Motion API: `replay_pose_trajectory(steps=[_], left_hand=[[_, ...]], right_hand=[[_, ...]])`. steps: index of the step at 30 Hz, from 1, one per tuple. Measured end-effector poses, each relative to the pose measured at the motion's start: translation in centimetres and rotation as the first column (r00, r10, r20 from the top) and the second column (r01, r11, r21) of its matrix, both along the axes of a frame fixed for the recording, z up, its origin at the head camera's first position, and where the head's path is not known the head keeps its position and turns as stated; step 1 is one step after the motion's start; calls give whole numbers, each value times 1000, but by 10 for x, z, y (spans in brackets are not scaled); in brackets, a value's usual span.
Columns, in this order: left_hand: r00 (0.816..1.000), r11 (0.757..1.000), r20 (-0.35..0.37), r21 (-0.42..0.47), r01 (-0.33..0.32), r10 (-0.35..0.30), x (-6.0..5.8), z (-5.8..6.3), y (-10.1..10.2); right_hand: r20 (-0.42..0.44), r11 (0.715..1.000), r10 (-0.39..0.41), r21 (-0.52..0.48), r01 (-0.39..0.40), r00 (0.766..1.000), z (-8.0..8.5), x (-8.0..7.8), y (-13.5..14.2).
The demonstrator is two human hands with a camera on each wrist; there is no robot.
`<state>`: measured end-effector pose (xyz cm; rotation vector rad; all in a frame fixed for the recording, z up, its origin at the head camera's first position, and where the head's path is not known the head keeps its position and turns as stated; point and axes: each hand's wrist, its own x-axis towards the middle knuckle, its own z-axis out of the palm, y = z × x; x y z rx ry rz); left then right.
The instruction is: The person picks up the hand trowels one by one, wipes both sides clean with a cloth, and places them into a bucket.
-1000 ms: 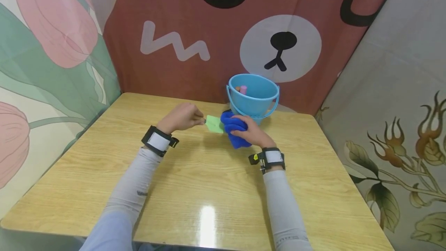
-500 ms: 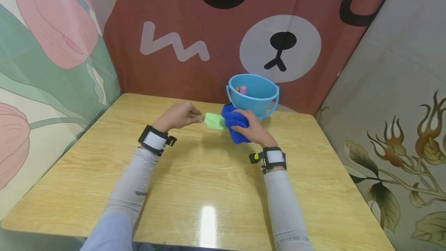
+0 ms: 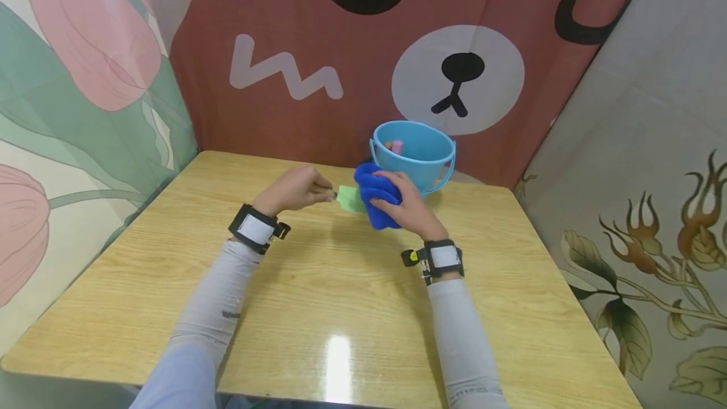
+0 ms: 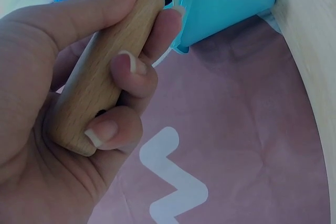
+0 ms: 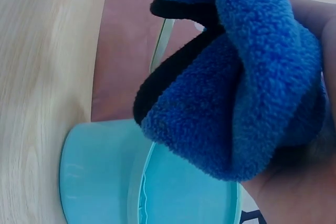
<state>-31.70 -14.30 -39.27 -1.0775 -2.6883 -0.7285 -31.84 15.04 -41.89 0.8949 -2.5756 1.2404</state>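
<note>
My left hand grips a spatula by its plain wooden handle, fingers curled round it. Past a short metal collar, its flat light green blade points right. A blue fluffy cloth with a black edge is bunched in my right hand, wrapped over the blade's far end, which it hides. Both hands are held above the table, just in front of a light blue bucket. In the right wrist view the cloth hangs in folds near the bucket.
A pink cylindrical piece and an orange-brown one show inside the bucket. The wooden table ends at a brown bear-print curtain behind. Patterned curtains flank it left and right.
The right hand has shifted a little up and left with the cloth, covering more of the blade. The left hand moved slightly and keeps its grip on the handle.
</note>
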Motion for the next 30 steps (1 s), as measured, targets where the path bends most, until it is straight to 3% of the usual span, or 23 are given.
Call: replay_pose_trajectory(steps=[9, 14, 30], left_hand=[[1000, 1000, -5, -1, 23, -23, 0, -1, 4], [1000, 1000, 7, -10, 6, -6, -1, -2, 4], [1000, 1000, 6, -16, -7, 7, 1, -1, 7]], right_hand=[[-11, 1000, 30, -2, -30, 999, 0, 4, -11], [11, 999, 52, 15, -52, 999, 0, 6, -18], [-35, 993, 105, 50, -103, 994, -6, 5, -28]])
